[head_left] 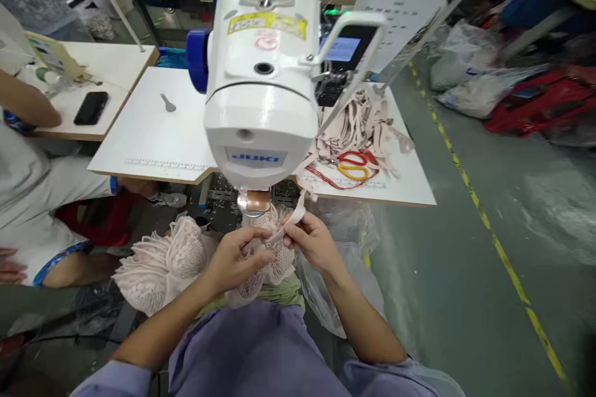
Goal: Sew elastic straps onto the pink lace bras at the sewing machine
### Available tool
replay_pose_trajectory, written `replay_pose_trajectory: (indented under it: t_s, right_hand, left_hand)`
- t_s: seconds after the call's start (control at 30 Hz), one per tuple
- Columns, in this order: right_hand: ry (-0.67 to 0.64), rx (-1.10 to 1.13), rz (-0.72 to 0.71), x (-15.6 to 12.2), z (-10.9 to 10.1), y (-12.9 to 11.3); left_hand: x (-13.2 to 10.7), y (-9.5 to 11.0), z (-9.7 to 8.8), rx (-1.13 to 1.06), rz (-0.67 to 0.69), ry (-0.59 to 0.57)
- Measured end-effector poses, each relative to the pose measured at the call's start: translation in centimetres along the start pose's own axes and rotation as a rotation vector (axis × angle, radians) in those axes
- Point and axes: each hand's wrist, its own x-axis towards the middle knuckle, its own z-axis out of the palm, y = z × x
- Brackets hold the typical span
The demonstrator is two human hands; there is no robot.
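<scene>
Below the head of a white sewing machine, my two hands meet over a pale pink lace bra on my lap. Between the thumb and fingers of my right hand is a pale pink strap, its free end pointing up. My left hand pinches at the strap's lower end, where it meets the lace; the exact grip is partly hidden. A stack of similar lace bras lies to the left of my left forearm.
Red-and-yellow-handled scissors and a heap of pale straps lie on the right of the white table. A small grey tool is on its left. Another person's leg is close at the left.
</scene>
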Motion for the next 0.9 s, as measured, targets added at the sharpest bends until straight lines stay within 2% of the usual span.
replay_pose_trajectory:
  t_s: [0.03,0.1,0.2,0.23,0.3,0.4,0.5,0.6,0.8,0.9]
  right_hand:
    - [0.008,-0.052,-0.012,-0.5,0.3,0.2]
    - [0.095,-0.091,-0.048,-0.7,0.2,0.0]
    - [0.297,-0.026,-0.144,0.7,-0.7,-1.1]
    - [0.327,-0.018,-0.164,1.5,-1.0,-1.6]
    - [0.28,-0.073,-0.147,3.0,-1.4,-2.4]
    - [0.101,-0.242,-0.078,4.9,-1.3,-3.1]
    - [0.039,-0.384,-0.103,6.4,-0.5,-3.3]
    - [0.055,-0.52,-0.192,7.6,0.1,-3.4]
    - [0.153,-0.874,-0.488,9.6,0.0,-3.4]
    - [0.106,-0.972,-0.567,10.2,-0.1,-3.2]
  left_hand:
    - [0.1,0.6,0.1,0.043,0.03,-0.028]
    - [0.4,1.6,0.6,0.1,0.111,-0.014]
    - [1.2,2.0,0.8,0.153,0.371,0.061]
    - [1.5,1.8,0.6,0.212,0.448,0.091]
    - [2.1,0.9,-0.1,0.399,0.523,0.177]
    - [2.6,-0.6,-1.4,0.666,0.411,0.325]
    - [2.6,-0.9,-2.2,0.736,0.234,0.306]
    - [2.5,-0.6,-2.8,0.632,0.141,0.213]
    - [2.5,-1.0,-4.4,0.393,-0.011,0.026]
    - [2.4,-0.5,-4.4,0.3,-0.06,0.025]
